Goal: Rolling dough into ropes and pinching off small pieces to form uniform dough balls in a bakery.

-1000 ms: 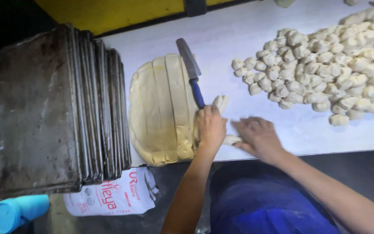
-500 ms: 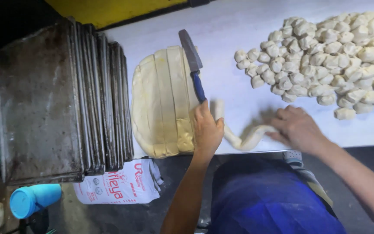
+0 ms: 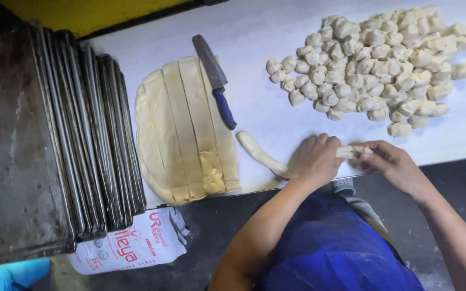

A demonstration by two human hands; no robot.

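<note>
Head: both hands [image 3: 319, 159] gripping dough rope [image 3: 262, 153]

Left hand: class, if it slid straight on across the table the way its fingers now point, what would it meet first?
Judging roughly, the left hand, gripping the dough rope, points up-table; the pile of cut dough pieces would likely come first.

A bakery: stacked baking trays [image 3: 55, 140], cut dough pieces [image 3: 373, 64].

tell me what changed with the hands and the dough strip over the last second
Both hands slid right along the table edge. The left hand left the slab's corner and now grips the dough strip mid-length; the right hand pinches its far end. The strip is drawn out longer. The knife, sliced slab, dough pieces and trays stayed put.
</note>
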